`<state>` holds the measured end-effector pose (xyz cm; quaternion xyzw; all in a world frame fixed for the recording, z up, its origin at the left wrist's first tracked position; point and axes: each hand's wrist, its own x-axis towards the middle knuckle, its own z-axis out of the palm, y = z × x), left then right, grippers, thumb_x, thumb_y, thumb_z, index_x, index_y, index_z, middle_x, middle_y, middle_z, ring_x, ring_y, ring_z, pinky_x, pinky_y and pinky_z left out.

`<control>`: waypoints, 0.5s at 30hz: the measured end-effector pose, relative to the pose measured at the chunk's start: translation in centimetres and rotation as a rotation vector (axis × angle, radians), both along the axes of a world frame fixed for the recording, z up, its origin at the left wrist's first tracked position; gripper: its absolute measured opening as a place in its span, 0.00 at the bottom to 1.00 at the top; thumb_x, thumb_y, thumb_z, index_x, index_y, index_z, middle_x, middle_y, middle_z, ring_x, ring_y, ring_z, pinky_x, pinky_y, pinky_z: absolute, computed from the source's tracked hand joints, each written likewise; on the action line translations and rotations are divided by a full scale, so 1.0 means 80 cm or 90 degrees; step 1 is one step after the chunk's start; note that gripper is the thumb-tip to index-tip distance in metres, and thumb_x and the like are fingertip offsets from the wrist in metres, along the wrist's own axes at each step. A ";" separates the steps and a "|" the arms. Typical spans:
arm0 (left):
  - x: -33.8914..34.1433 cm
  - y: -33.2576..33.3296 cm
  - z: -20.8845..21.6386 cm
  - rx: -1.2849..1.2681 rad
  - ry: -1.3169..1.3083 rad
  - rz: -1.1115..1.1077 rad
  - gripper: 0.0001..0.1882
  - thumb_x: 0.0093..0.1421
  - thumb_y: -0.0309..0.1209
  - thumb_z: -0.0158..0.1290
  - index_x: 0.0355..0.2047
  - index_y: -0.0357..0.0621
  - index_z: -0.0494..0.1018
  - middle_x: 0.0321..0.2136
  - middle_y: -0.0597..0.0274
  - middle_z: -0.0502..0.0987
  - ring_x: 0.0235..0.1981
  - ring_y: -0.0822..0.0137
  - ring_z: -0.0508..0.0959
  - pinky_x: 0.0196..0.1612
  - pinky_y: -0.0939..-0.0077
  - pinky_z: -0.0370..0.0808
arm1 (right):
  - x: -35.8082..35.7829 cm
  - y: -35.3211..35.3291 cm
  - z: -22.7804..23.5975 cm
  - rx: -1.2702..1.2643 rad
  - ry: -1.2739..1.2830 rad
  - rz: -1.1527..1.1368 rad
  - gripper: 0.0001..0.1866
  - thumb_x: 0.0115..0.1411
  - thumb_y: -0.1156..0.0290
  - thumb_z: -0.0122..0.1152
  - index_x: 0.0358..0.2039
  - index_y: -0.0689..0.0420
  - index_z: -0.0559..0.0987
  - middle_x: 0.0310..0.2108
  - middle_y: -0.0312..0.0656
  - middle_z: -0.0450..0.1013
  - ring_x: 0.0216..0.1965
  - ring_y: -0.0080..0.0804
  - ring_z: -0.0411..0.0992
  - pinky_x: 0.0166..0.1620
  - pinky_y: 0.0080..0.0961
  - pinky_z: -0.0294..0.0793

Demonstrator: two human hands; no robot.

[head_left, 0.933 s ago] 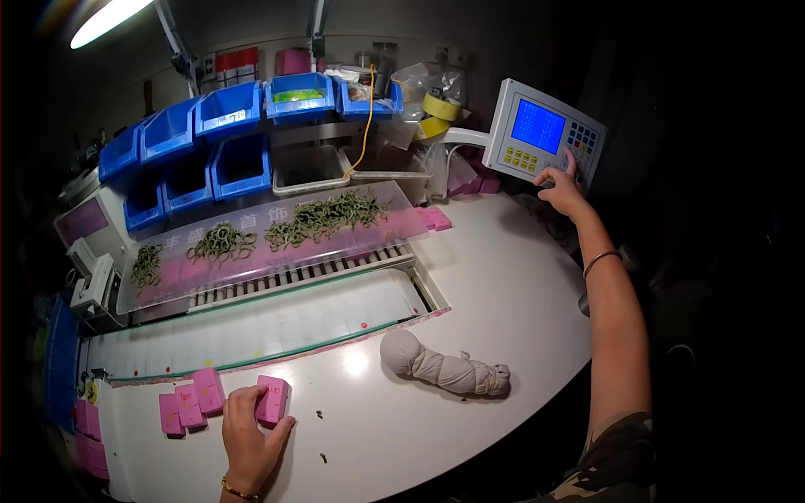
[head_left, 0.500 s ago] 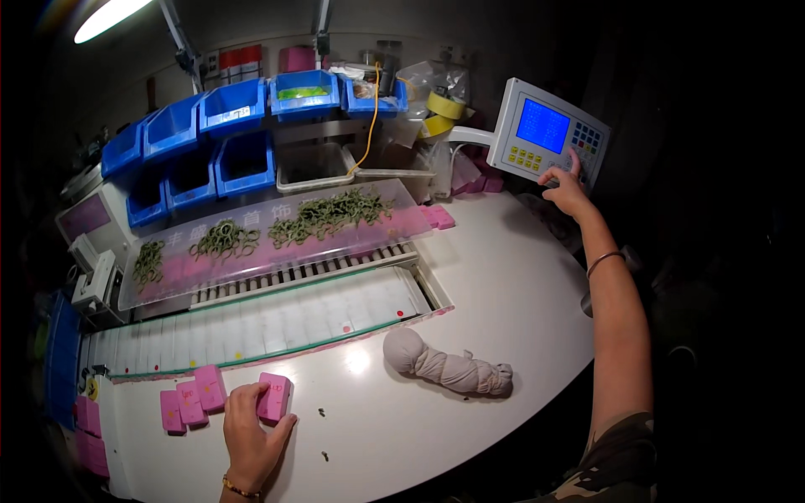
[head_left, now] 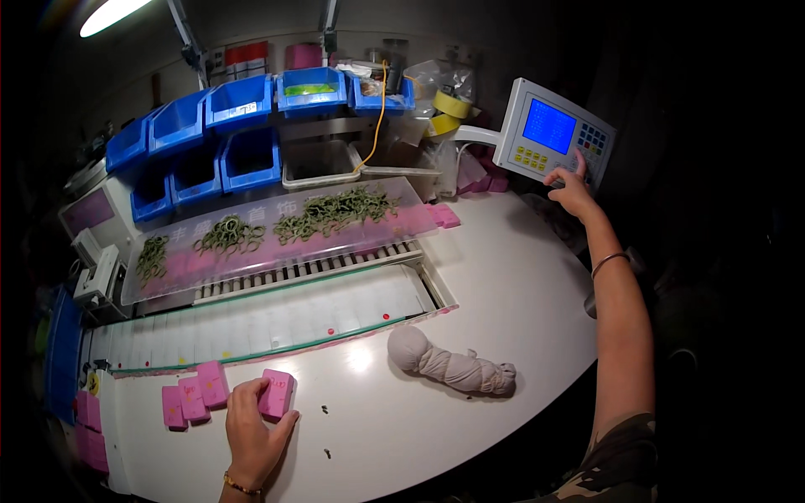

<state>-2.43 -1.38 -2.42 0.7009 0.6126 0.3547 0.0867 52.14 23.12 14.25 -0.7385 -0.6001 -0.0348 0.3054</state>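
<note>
My left hand point(head_left: 251, 432) rests on the white table, its fingers and thumb curved round a pink rectangular block point(head_left: 277, 394) with faint marks on top. Just left of it, several more pink blocks point(head_left: 194, 397) overlap in a short row. Up at the right, my right hand point(head_left: 572, 193) holds nothing. Its index finger stretches up to the keypad of a white control panel point(head_left: 549, 134) with a lit blue screen, while the other fingers are bent. Whether the fingertip presses a key, I cannot tell.
A grey cloth-wrapped bundle point(head_left: 457, 369) lies mid-table, near two tiny dark bits point(head_left: 327, 453). Behind runs a pale belt point(head_left: 251, 314) with coloured dots. Above it a clear sheet point(head_left: 277, 260) carries piles of green rings point(head_left: 335, 214). Blue bins point(head_left: 239, 102) line the back.
The coloured dots on the belt have shifted left. My right index finger stays at the keypad and my left hand stays round the pink block; the whole view has moved slightly.
</note>
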 end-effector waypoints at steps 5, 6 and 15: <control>0.000 -0.002 0.002 -0.017 -0.009 0.011 0.32 0.43 0.30 0.66 0.49 0.36 0.66 0.44 0.50 0.71 0.47 0.52 0.71 0.51 0.63 0.69 | -0.002 -0.003 0.004 -0.010 0.034 0.010 0.15 0.42 0.80 0.67 0.29 0.46 0.78 0.71 0.34 0.31 0.68 0.43 0.50 0.65 0.37 0.55; 0.000 -0.001 0.002 -0.022 -0.009 0.011 0.32 0.43 0.30 0.66 0.49 0.36 0.66 0.44 0.50 0.71 0.47 0.52 0.71 0.51 0.63 0.69 | -0.003 -0.003 0.004 -0.010 0.034 0.011 0.15 0.42 0.80 0.67 0.29 0.46 0.78 0.71 0.34 0.31 0.68 0.43 0.50 0.65 0.37 0.55; -0.001 0.000 -0.001 -0.020 -0.006 0.009 0.33 0.43 0.30 0.66 0.49 0.36 0.66 0.44 0.50 0.71 0.47 0.52 0.71 0.51 0.63 0.69 | -0.002 -0.003 0.003 -0.007 0.011 -0.001 0.15 0.41 0.80 0.67 0.29 0.46 0.77 0.71 0.35 0.30 0.68 0.43 0.51 0.65 0.37 0.56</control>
